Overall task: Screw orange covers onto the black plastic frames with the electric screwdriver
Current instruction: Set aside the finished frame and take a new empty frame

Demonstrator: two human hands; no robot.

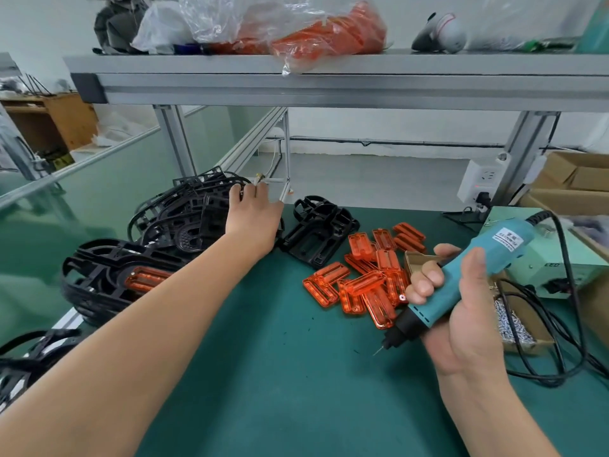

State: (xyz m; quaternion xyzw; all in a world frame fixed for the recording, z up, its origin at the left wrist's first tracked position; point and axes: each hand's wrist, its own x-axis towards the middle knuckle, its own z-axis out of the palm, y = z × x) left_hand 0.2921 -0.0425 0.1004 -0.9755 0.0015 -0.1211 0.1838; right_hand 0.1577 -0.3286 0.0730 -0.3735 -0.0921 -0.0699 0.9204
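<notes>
Gripping the teal electric screwdriver (474, 268) round the middle of its body, the right hand (461, 324) is holding it above the right part of the dark green work mat (263, 374). The fingers are wrapping the front side and the thumb is lying along the near side. The tool's long axis is running from upper right, where the black cable is coming out, to lower left, and its thin bit is pointing down and left at the mat.

The left hand (253, 216) is reaching far forward and is resting on the loose pile of black plastic frames (184, 219). I cannot tell whether its fingers are closing on a frame.

The heap of flat orange transparent covers (365, 282) is lying on the mat between the two hands, just left of the screwdriver. A single black frame (316, 235) is lying behind this heap.

The open brown cardboard box (527, 344) beside the right hand is holding small silver screws. On the grey shelf (329, 80), a clear plastic bag (316, 31) is holding more orange parts.
</notes>
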